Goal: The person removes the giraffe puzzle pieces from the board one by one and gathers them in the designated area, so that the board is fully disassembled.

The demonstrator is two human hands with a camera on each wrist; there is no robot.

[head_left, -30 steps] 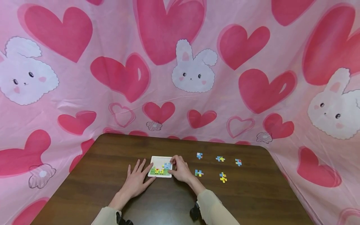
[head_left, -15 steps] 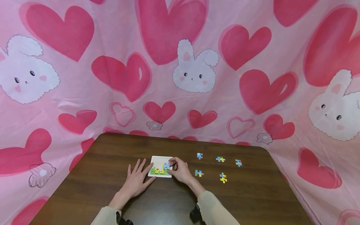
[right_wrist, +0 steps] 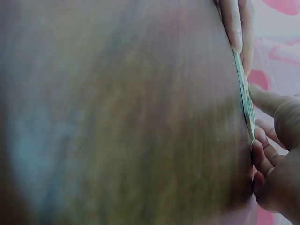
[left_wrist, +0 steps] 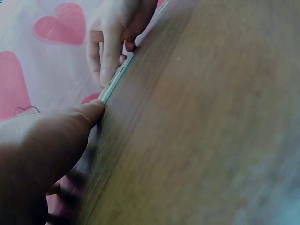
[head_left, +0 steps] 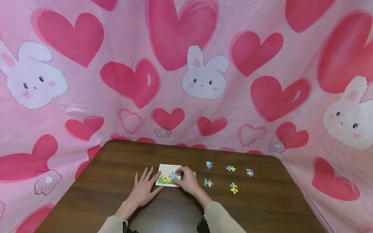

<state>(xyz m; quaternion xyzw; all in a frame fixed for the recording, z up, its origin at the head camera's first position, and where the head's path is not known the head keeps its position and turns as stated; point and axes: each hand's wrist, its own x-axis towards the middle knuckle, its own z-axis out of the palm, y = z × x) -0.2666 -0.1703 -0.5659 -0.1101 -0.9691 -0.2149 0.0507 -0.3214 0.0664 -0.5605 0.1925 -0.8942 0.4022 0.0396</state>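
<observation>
Puzzle piece [head_left: 173, 175] against right hand [head_left: 188, 182], seemingly pinched.

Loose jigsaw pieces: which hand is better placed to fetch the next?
Likely the right hand: all five loose pieces lie to its right, while the left hand rests at the left edge of the puzzle board.

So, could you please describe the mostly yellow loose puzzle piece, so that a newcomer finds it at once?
On the dark wooden table, five loose jigsaw pieces lie to the right of the right hand: three farther, two nearer. Take the right one of the nearer pair, the yellow jigsaw piece; it shows the most yellow and sits lowest in the head view.
</observation>
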